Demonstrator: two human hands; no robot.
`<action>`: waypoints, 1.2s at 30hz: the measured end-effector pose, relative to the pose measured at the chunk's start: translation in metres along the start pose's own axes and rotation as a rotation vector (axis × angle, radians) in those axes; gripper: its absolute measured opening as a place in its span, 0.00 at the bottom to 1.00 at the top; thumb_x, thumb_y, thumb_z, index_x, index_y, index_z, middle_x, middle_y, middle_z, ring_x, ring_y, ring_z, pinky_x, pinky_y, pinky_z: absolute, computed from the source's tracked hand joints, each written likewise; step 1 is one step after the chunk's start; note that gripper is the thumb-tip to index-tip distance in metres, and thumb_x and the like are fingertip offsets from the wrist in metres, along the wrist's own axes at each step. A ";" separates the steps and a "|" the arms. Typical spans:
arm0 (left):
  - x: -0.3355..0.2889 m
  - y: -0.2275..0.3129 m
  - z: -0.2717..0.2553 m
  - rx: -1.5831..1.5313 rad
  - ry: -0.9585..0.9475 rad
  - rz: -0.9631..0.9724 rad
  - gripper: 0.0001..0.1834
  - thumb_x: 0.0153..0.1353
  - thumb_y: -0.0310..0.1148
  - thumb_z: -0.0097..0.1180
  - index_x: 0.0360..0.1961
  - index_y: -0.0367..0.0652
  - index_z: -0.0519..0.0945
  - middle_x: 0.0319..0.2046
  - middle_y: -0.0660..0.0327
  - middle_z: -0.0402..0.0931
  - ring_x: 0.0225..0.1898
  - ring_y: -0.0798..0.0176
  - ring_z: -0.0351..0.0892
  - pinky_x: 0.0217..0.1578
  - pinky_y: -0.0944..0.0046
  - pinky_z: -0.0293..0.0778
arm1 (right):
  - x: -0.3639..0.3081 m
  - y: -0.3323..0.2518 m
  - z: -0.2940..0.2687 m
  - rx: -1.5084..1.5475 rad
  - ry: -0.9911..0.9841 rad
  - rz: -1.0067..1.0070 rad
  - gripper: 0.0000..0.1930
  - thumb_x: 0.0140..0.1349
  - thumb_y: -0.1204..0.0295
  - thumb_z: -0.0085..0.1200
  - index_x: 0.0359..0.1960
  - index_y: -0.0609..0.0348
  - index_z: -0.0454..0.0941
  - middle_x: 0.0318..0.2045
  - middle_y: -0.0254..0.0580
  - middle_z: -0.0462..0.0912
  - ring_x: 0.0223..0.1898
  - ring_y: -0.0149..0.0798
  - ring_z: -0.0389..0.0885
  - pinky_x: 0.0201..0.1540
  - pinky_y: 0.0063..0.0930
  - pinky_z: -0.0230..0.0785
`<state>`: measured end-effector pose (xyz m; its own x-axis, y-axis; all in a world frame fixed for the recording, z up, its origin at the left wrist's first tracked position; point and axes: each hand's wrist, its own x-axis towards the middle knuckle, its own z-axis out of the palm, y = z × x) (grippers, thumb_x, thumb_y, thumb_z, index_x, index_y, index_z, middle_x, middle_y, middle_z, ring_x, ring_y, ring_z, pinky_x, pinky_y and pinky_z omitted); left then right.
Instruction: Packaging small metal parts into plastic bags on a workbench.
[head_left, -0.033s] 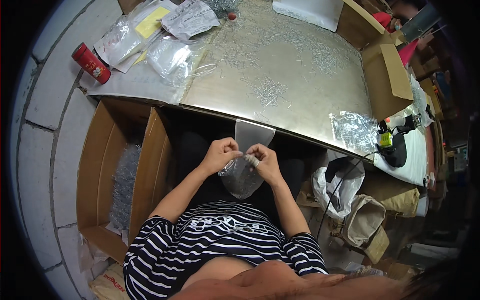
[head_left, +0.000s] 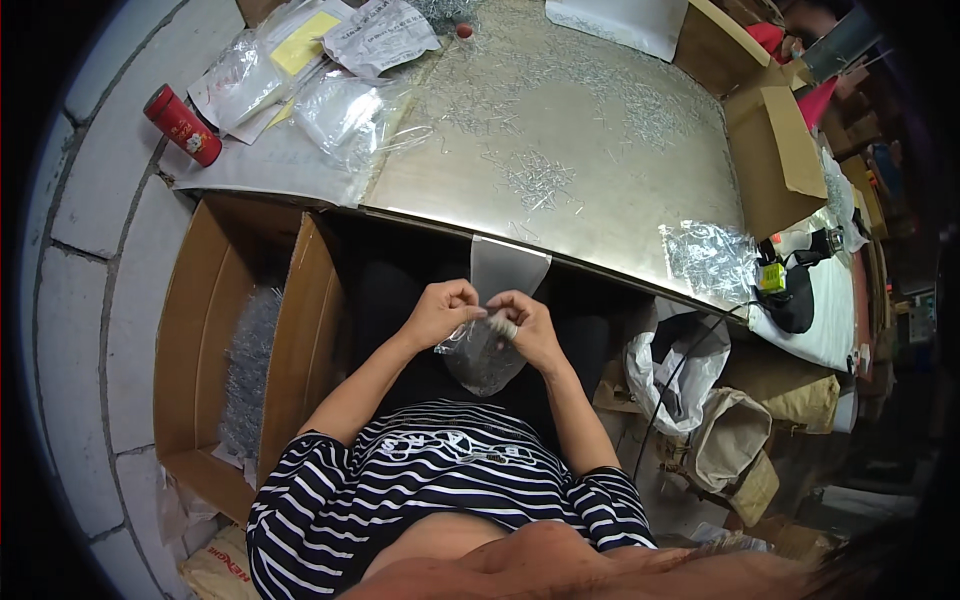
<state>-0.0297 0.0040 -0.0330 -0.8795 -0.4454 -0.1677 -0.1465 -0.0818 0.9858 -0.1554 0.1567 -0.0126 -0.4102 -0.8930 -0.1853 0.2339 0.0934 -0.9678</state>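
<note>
One clear plastic bag (head_left: 484, 368) is held below the worktop's (head_left: 645, 195) front edge, long axis running bodyward, rounded end toward the striped shirt (head_left: 345, 490). Its upper part is pinched by two hands, left hand (head_left: 440, 313) and right hand (head_left: 527, 328) (contents too dim to name). By the worktop's front-left corner, one cardboard box (head_left: 185, 350) is loaded with silvery metal pieces (head_left: 250, 375); one red flask (head_left: 183, 126) is seen.

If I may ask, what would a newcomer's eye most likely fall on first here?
Most likely the wide metal tabletop ahead, strewn with small shiny pieces, would draw the eye first. The bright red cylinder at the upper left would probably stand out next, then, at the centre, the left hand and right hand close together at a clear bag.
</note>
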 end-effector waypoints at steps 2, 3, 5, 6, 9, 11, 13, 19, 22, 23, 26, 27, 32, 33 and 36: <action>-0.008 -0.011 0.003 -0.130 -0.118 -0.041 0.08 0.55 0.22 0.66 0.26 0.39 0.76 0.17 0.71 0.71 0.18 0.83 0.63 0.20 0.78 0.59 | -0.013 0.012 0.000 0.062 -0.133 0.041 0.12 0.59 0.76 0.61 0.43 0.62 0.76 0.24 0.29 0.76 0.25 0.21 0.74 0.25 0.18 0.69; -0.012 -0.013 0.003 -0.147 -0.158 -0.111 0.08 0.53 0.23 0.68 0.26 0.39 0.77 0.18 0.71 0.73 0.19 0.82 0.65 0.20 0.77 0.60 | -0.018 0.018 0.001 0.027 -0.140 0.076 0.11 0.57 0.74 0.64 0.39 0.63 0.77 0.23 0.28 0.76 0.25 0.21 0.73 0.27 0.18 0.68; -0.012 -0.015 0.000 -0.120 -0.253 -0.154 0.08 0.51 0.23 0.69 0.26 0.38 0.79 0.18 0.71 0.73 0.20 0.81 0.67 0.21 0.77 0.61 | -0.023 0.023 -0.004 -0.006 -0.150 0.144 0.10 0.57 0.74 0.65 0.36 0.63 0.77 0.22 0.28 0.76 0.24 0.21 0.72 0.27 0.18 0.67; -0.011 -0.016 -0.002 -0.092 -0.350 -0.182 0.08 0.50 0.24 0.70 0.25 0.38 0.80 0.19 0.70 0.74 0.21 0.80 0.68 0.22 0.77 0.62 | -0.025 0.026 -0.006 -0.047 -0.162 0.201 0.09 0.56 0.73 0.65 0.33 0.63 0.78 0.22 0.27 0.76 0.24 0.21 0.72 0.28 0.17 0.66; -0.007 -0.026 -0.013 0.042 -0.457 -0.205 0.08 0.47 0.24 0.70 0.24 0.37 0.81 0.20 0.68 0.77 0.24 0.78 0.72 0.26 0.74 0.67 | -0.026 0.055 -0.018 -0.270 -0.139 0.097 0.08 0.55 0.73 0.64 0.27 0.64 0.79 0.20 0.29 0.77 0.23 0.23 0.72 0.28 0.20 0.66; -0.008 -0.051 -0.018 0.220 -0.448 -0.136 0.09 0.45 0.26 0.70 0.23 0.34 0.81 0.22 0.62 0.80 0.24 0.72 0.75 0.28 0.69 0.71 | -0.026 0.067 -0.022 -0.511 -0.138 0.112 0.06 0.55 0.72 0.62 0.29 0.62 0.81 0.21 0.38 0.80 0.24 0.33 0.78 0.31 0.29 0.71; -0.006 -0.064 -0.015 0.305 -0.346 -0.123 0.09 0.45 0.26 0.70 0.23 0.34 0.80 0.22 0.60 0.80 0.25 0.69 0.77 0.29 0.67 0.72 | -0.025 0.073 -0.026 -0.766 -0.052 0.021 0.06 0.55 0.71 0.62 0.30 0.61 0.82 0.22 0.42 0.81 0.26 0.40 0.80 0.34 0.33 0.72; 0.007 -0.057 0.001 0.321 -0.034 -0.066 0.17 0.46 0.27 0.70 0.37 0.32 0.79 0.26 0.54 0.80 0.28 0.64 0.80 0.32 0.64 0.75 | -0.007 0.000 -0.049 -0.957 0.161 -0.232 0.06 0.56 0.74 0.60 0.35 0.60 0.83 0.31 0.48 0.83 0.35 0.48 0.83 0.39 0.34 0.74; 0.014 -0.037 0.006 -0.043 0.018 -0.035 0.18 0.48 0.26 0.70 0.39 0.30 0.79 0.27 0.57 0.80 0.30 0.67 0.79 0.32 0.67 0.75 | 0.023 -0.049 -0.066 -0.851 0.448 -0.526 0.05 0.59 0.78 0.58 0.36 0.65 0.81 0.32 0.44 0.84 0.33 0.35 0.81 0.39 0.25 0.73; 0.019 -0.036 0.005 -0.040 0.018 -0.026 0.18 0.48 0.26 0.70 0.39 0.30 0.79 0.27 0.57 0.80 0.30 0.67 0.79 0.32 0.67 0.75 | 0.041 -0.065 -0.073 -0.879 0.581 -0.468 0.07 0.62 0.75 0.57 0.39 0.65 0.81 0.37 0.46 0.84 0.37 0.38 0.83 0.43 0.27 0.73; 0.029 -0.045 0.004 -0.125 0.034 0.026 0.17 0.49 0.24 0.69 0.40 0.30 0.79 0.30 0.59 0.81 0.32 0.70 0.79 0.35 0.70 0.75 | 0.114 -0.084 -0.101 -0.950 0.472 -0.465 0.22 0.66 0.58 0.52 0.60 0.51 0.73 0.62 0.54 0.69 0.63 0.55 0.67 0.64 0.40 0.60; 0.028 -0.061 0.007 -0.192 0.081 -0.009 0.16 0.50 0.24 0.68 0.40 0.30 0.80 0.31 0.60 0.81 0.33 0.70 0.79 0.35 0.71 0.75 | 0.138 -0.080 -0.098 -0.900 0.387 -0.512 0.25 0.66 0.56 0.51 0.63 0.47 0.70 0.66 0.53 0.65 0.65 0.56 0.63 0.67 0.41 0.57; 0.010 -0.075 0.035 -0.850 -0.067 -0.375 0.19 0.65 0.41 0.58 0.43 0.32 0.81 0.40 0.57 0.81 0.43 0.64 0.80 0.40 0.67 0.78 | 0.154 -0.032 -0.048 -1.367 0.268 -0.538 0.25 0.61 0.71 0.50 0.62 0.55 0.70 0.65 0.55 0.65 0.68 0.56 0.59 0.69 0.49 0.52; 0.006 -0.070 0.042 -0.878 0.046 -0.382 0.27 0.67 0.52 0.52 0.43 0.32 0.81 0.36 0.56 0.82 0.39 0.62 0.82 0.38 0.65 0.80 | 0.137 -0.028 -0.033 -1.358 0.321 -0.492 0.26 0.59 0.74 0.50 0.61 0.58 0.70 0.65 0.56 0.65 0.68 0.57 0.59 0.68 0.49 0.53; 0.010 -0.114 0.000 -0.986 -0.190 -0.498 0.37 0.67 0.62 0.41 0.42 0.32 0.81 0.32 0.55 0.83 0.33 0.61 0.83 0.36 0.63 0.80 | 0.084 -0.051 -0.009 -1.259 0.328 -0.422 0.25 0.58 0.79 0.48 0.60 0.59 0.70 0.64 0.55 0.67 0.68 0.57 0.60 0.67 0.48 0.55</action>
<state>-0.0218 0.0088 -0.1474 -0.8900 -0.0293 -0.4550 -0.1530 -0.9208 0.3587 -0.2098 0.0812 0.0198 -0.4790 -0.8254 0.2987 -0.8407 0.3336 -0.4265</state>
